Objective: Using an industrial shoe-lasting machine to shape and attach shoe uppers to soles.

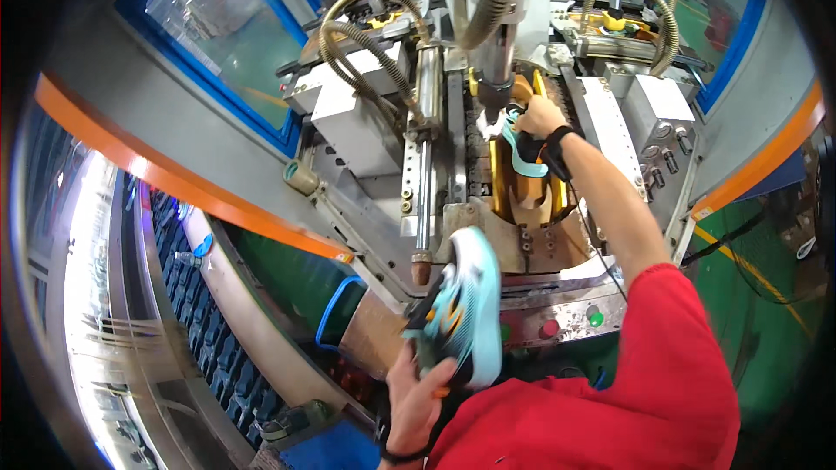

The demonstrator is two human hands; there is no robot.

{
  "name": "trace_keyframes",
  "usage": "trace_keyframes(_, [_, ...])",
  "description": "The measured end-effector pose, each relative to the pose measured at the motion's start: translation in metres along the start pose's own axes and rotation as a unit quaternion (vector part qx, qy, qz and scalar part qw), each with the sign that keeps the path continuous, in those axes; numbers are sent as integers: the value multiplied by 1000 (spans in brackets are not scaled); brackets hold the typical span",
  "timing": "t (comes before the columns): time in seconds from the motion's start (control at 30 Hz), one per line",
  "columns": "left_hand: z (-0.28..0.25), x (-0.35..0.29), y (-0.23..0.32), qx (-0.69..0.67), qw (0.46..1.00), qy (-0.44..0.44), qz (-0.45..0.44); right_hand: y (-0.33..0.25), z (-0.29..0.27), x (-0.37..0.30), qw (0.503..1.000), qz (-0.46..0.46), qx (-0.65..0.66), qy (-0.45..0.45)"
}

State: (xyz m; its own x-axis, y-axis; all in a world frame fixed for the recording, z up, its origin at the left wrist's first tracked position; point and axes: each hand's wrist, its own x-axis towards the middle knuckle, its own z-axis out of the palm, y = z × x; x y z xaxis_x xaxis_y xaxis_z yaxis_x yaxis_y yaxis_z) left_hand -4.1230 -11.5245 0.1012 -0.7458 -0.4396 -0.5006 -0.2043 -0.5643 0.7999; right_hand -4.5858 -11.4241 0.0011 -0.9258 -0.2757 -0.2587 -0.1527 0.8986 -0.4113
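Note:
My left hand [413, 400] is closed round the heel end of a sneaker [475, 303], light blue with a white toe and black and orange parts. The sneaker is held toe up in front of the machine, slightly blurred. Inside the machine, my right hand [543, 117] grips a second light-blue sneaker [528, 162] by its upper part. That shoe lies in a cradle with yellow side walls [498, 176], just below a dark metal press rod [495, 91]. My fingers and wrist partly hide it.
A metal cylinder [424, 183] with hoses stands left of the cradle. Red [549, 329] and green [596, 318] buttons sit on the machine's front edge. Orange-edged guards [200, 196] flank both sides. Along the left runs a conveyor [196, 318] with a dark, patterned belt.

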Motion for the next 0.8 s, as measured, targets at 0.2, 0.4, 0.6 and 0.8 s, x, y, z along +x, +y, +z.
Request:
trace_keyframes(0.2, [-56, -93, -38, -3, 960, 270, 78, 6, 88, 20, 981, 22, -33, 192])
trace_keyframes(0.4, [-77, -145, -100, -116, 890, 429, 100, -19, 86, -153, 908, -330, 92, 239])
trace_keyframes(0.6, [-81, -162, -148, -84, 891, 440, 65, 28, 223, -292, 902, -411, 116, -60])
trace_keyframes(0.8, [-80, -227, -220, -256, 822, 500, 92, 73, 323, -259, 849, -522, 32, -77])
